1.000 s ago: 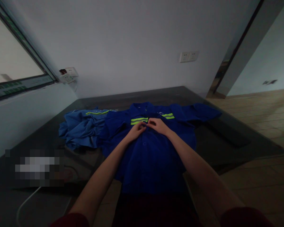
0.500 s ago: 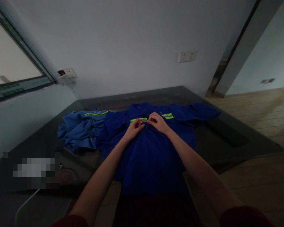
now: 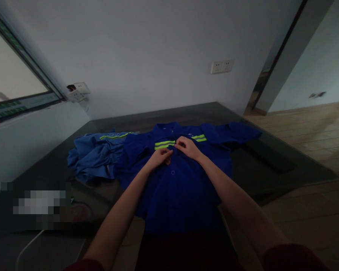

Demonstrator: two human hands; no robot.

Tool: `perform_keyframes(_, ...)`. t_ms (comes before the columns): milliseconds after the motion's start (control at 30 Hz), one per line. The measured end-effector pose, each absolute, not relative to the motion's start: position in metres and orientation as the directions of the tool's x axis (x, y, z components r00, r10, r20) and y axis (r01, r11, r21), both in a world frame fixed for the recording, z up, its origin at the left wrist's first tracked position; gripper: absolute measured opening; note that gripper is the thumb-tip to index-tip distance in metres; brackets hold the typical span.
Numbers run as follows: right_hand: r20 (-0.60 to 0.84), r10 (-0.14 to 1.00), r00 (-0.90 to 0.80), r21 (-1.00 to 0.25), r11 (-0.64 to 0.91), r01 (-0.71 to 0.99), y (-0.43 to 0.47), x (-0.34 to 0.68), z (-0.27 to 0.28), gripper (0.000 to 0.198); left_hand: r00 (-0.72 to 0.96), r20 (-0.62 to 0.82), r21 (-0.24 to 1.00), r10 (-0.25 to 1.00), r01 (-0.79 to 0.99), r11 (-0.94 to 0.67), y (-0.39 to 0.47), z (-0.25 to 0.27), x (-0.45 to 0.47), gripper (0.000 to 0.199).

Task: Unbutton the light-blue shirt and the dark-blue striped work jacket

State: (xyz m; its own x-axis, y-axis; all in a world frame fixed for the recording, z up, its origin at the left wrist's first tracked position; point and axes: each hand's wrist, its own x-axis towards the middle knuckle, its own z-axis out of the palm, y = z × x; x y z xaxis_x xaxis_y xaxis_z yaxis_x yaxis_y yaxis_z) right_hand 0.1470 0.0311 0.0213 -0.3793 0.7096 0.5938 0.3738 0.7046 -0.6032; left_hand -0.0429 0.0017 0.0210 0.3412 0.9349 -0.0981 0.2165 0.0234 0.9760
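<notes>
A dark blue work shirt [image 3: 183, 199] with yellow-green chest stripes lies front up on the dark table, its collar at the far side and its hem over the near edge. My left hand [image 3: 160, 156] is closed at the front placket, just below the left stripes, pinching the cloth. Close beside it, my right hand [image 3: 187, 146] also pinches the placket edge at chest height. Whatever button sits between the fingertips is hidden. Lower on the front, a round button shows on the placket.
A crumpled lighter blue garment [image 3: 97, 156] with a yellow-green stripe lies against the shirt's left sleeve. The dark tabletop [image 3: 260, 173] meets the wall at the back. A white cable [image 3: 31, 244] runs at the lower left. Wall sockets [image 3: 222, 66] are above the table.
My left hand has dropped slightly down the placket, uncovering the stripes on the left chest. My right hand stays nearly in place, still pinching the front. The view has shifted a little.
</notes>
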Motion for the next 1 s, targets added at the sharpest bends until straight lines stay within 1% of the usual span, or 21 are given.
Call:
perform_keyframes(200, 0.620, 0.678, -0.396, -0.572, 0.735, 0.364, 0.029, 0.145, 0.021, 0.020, 0.274, -0.136, 0.990, 0.952, 0.000, 0.141, -0.004, 0.022, -0.036, 0.035)
perform_keyframes(333, 0.625, 0.664, -0.410, -0.554, 0.747, 0.366, 0.028, 0.145, 0.021, 0.020, 0.364, -0.204, 0.949, 0.909, -0.153, 0.274, -0.006, 0.021, -0.031, 0.027)
perform_keyframes(433, 0.621, 0.663, -0.418, -0.549, 0.748, 0.373, 0.029, 0.146, 0.020, 0.020, 0.380, -0.227, 0.925, 0.897, -0.205, 0.320, -0.007, 0.023, -0.030, 0.018)
perform_keyframes(600, 0.591, 0.651, -0.476, -0.528, 0.758, 0.382, 0.031, 0.145, 0.018, 0.021, 0.388, -0.205, 0.934, 0.899, -0.198, 0.298, -0.008, 0.022, -0.030, 0.008)
perform_keyframes(700, 0.573, 0.647, -0.503, -0.520, 0.761, 0.387, 0.031, 0.144, 0.017, 0.020, 0.344, -0.163, 0.969, 0.925, -0.121, 0.215, -0.004, 0.014, -0.031, 0.011)
perform_keyframes(767, 0.566, 0.647, -0.512, -0.515, 0.762, 0.394, 0.030, 0.143, 0.017, 0.018, 0.293, -0.089, 0.995, 0.952, -0.010, 0.096, 0.000, 0.007, -0.032, 0.017)
perform_keyframes(833, 0.544, 0.652, -0.528, -0.502, 0.757, 0.417, 0.030, 0.143, 0.017, 0.016, 0.282, 0.014, 0.991, 0.959, 0.121, -0.050, 0.004, 0.002, -0.034, 0.021)
perform_keyframes(900, 0.495, 0.669, -0.554, -0.485, 0.742, 0.463, 0.029, 0.143, 0.017, 0.016, 0.307, 0.113, 0.952, 0.945, 0.240, -0.192, 0.007, 0.000, -0.035, 0.019)
perform_keyframes(1000, 0.409, 0.693, -0.593, -0.452, 0.719, 0.528, 0.029, 0.145, 0.017, 0.016, 0.352, 0.200, 0.839, 0.914, 0.419, -0.346, 0.007, 0.002, -0.037, 0.015)
